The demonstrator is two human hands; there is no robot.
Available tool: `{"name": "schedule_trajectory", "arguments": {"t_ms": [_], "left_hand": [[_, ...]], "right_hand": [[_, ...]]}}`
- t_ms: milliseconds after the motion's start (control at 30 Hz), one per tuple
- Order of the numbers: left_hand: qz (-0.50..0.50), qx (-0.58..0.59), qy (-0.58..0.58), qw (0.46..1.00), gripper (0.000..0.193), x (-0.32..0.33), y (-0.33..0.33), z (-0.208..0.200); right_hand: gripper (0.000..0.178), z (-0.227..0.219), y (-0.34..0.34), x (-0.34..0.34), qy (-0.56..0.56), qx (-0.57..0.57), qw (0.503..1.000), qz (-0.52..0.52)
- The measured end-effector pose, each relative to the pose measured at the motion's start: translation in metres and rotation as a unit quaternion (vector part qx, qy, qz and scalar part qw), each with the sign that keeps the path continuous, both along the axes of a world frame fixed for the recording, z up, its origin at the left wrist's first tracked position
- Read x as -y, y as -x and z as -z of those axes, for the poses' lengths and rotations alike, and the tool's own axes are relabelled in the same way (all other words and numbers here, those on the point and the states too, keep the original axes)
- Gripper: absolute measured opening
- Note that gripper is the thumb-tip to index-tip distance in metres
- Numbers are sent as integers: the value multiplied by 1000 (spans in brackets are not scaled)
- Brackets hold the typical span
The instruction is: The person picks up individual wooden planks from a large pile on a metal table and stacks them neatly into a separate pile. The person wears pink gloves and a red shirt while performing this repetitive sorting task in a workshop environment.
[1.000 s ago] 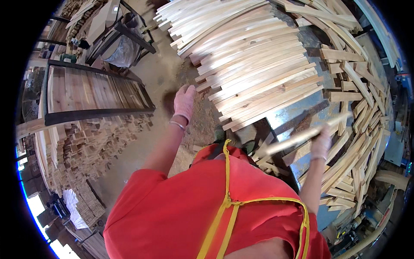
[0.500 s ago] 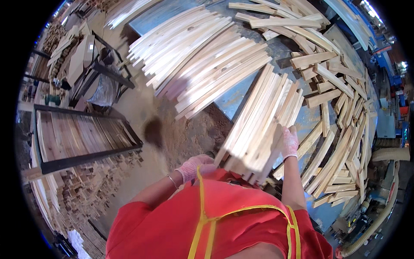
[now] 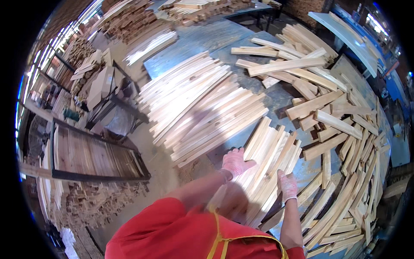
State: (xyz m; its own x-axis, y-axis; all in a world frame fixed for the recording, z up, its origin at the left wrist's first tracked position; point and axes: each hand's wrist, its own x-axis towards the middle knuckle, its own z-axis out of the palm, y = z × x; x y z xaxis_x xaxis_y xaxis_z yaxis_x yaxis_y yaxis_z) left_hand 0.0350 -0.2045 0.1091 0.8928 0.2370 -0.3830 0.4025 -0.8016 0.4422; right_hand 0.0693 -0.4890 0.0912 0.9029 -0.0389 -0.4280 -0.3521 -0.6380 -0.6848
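Gloves point(image 3: 290, 190), pale pink, on both hands. Left hand point(image 3: 235, 163) lies on the left side of a batch of pale wooden slats point(image 3: 268, 159), fingers extended, thumb spread over the wood, not clenched. Right hand point(image 3: 287, 184) touches the right side, fingers pointing forward; cannot tell whether it grips a slat or only presses. Batch sits between the hands, slats side by side, far ends uneven, near part in shadow.

Red top point(image 3: 151, 228) and yellow trim point(image 3: 217, 228) just behind.

Beyond the batch, toward the left: broad layer of similar slats point(image 3: 185, 93), ends staggered, a shadow across its middle. Blue worktop point(image 3: 194, 43) shows past it, a smaller slat bundle point(image 3: 153, 46) at its left. Right: tangled heap of loose wood strips point(image 3: 332, 125), lying at many angles. Far left: dark-framed rack point(image 3: 99, 176) of upright boards point(image 3: 92, 151), stacked wood pieces point(image 3: 99, 203) below.
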Motion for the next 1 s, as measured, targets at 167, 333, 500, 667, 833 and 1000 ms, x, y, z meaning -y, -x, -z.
{"name": "schedule_trajectory", "arguments": {"t_ms": [167,333,500,667,833,1000], "left_hand": [[-60,12,110,992,94,12,3,0],[-58,65,152,985,85,10,15,-47],[-61,229,230,944,83,3,27,-128],[46,445,278,850,93,-20,27,-199],[149,633,316,691,99,-43,20,-185],[234,354,338,840,79,-86,25,-54]], "right_hand": [[55,22,13,8,-196,9,974,114],[57,26,27,8,-348,47,916,192],[67,-103,46,-7,-315,197,911,177],[74,-248,86,-47,-256,381,860,222],[62,-257,114,-54,-206,446,840,230],[49,-135,159,-45,189,453,866,99]]}}
